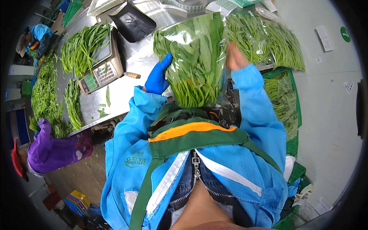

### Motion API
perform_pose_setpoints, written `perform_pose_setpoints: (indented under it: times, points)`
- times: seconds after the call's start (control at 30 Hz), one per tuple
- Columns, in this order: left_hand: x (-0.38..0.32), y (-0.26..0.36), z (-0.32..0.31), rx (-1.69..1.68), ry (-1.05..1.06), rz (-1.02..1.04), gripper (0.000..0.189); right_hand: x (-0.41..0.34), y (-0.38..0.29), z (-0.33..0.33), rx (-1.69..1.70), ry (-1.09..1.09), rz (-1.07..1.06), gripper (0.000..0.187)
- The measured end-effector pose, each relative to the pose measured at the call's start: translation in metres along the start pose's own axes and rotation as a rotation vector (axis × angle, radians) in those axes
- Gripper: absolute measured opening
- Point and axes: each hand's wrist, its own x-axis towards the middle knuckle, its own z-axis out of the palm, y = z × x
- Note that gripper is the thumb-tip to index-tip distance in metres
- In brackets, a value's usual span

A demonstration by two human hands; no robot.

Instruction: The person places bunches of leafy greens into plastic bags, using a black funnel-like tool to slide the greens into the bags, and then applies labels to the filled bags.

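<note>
Between my two hands I hold up a clear plastic bag of leafy green vegetables [198,60], its cut stems towards me. My left hand [159,75], in a blue glove, grips the bag's left side with the thumb on its front. My right hand [236,57], bare, lies against the bag's right edge; its fingertips are partly hidden behind the plastic. More bagged greens [267,41] lie on the metal table just beyond my right hand. To the left, a loose pile of greens [83,49] rests on the pan of a digital scale [100,73].
A small bundle of greens [73,103] and a long heap [44,89] lie on the table's left. A black scoop-like object [133,21] stands beyond the scale. Green crates [299,115] hold bagged greens at right. Co-workers in purple [57,149] and blue [40,33] are at left.
</note>
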Motion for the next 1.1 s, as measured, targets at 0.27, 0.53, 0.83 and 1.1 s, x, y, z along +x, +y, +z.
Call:
perform_pose_setpoints:
  times: [0.27, 0.53, 0.83, 1.1]
  points:
    - [0.047, -0.017, 0.009, 0.037, 0.057, -0.109, 0.041, -0.034, 0.076, -0.045, -0.305, -0.010, -0.153, 0.045]
    - [0.030, -0.058, -0.063, 0.158, 0.297, -0.058, 0.044, 0.059, 0.045, -0.161, -1.242, 0.379, -0.266, 0.053]
    - [-0.100, -0.054, -0.141, 0.087, 0.366, -0.088, 0.043, 0.154, 0.111, -0.012, -1.125, -0.003, -0.326, 0.054]
    - [-0.131, 0.031, -0.202, 0.020, 0.517, 0.077, 0.042, 0.266, 0.201, 0.185, -1.397, -0.083, -0.536, 0.077]
